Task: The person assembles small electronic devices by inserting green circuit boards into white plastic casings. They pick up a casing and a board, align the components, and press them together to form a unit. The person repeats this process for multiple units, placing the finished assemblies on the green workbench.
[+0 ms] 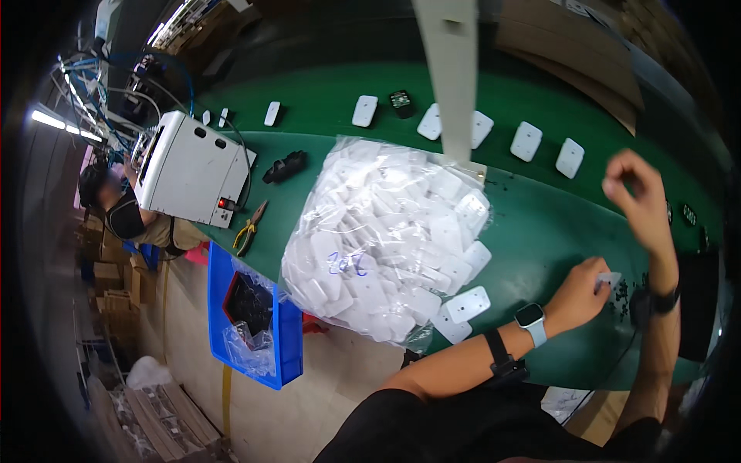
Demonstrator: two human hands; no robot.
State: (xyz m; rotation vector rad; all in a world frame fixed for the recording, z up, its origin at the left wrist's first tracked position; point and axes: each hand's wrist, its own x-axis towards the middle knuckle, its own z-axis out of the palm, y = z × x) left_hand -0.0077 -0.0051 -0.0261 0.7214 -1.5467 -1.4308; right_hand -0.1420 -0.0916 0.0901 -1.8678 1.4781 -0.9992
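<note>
In the head view, a green counter (540,224) is seen curving across the picture, with the person's two forearms coming in from the lower right. The left hand (580,295) is laid on the counter with its fingers pinched shut on a small white plastic piece (610,278), which sits at the fingertips just above the counter surface, beside a scatter of small black parts (627,297). A pale blue wristwatch (532,320) and a black strap are worn on the left forearm. The right hand (637,197) is raised above the counter, well apart from the left hand, its fingers curled narrowly together; whether anything is held between them cannot be told. A black band (654,301) is worn on the right wrist. To the left of the hands, a large clear bag (378,239) filled with flat white plastic pieces is resting on the counter, and two loose white pieces (463,309) are lying just beside its lower right corner. A row of further white pieces (526,141) is spread along the far side of the counter. A white machine box (189,166) is stood at the counter's left end, with a pair of yellow-handled pliers (251,228) near it. A blue bin (251,316) holding bags is set below the counter edge. Another person (123,208) is seated beyond the machine.
</note>
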